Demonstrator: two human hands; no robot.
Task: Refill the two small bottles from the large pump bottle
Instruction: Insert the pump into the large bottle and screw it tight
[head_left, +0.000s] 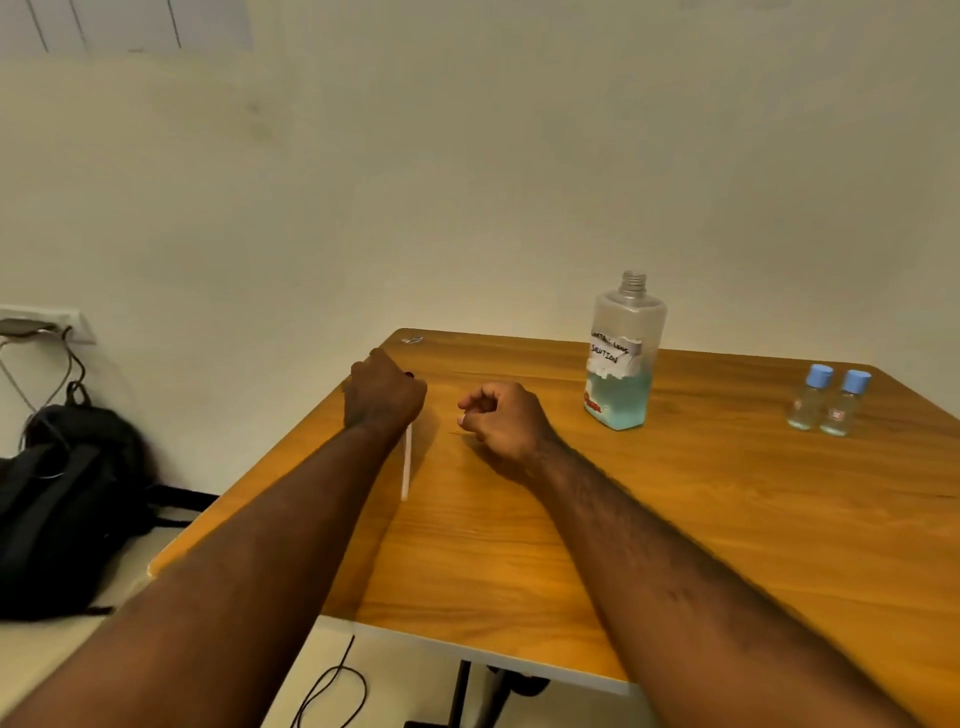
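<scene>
The large bottle (623, 358) stands uncapped at the back of the wooden table (675, 519), about a third full of blue liquid, with a handwritten paper label. Two small clear bottles (826, 400) with blue caps stand side by side at the far right. My left hand (382, 395) grips the pump head near the table's left edge; its white dip tube (406, 462) sticks out below the hand and slants down toward the tabletop. My right hand (498, 415) rests on the table beside it, fingers curled, holding nothing that I can see.
A black backpack (67, 493) lies on the floor at the left, under a wall socket (47, 322) with cables. A black cable (332, 686) loops on the floor below the table's near edge. A small shiny thing (413, 340) sits at the table's far left corner.
</scene>
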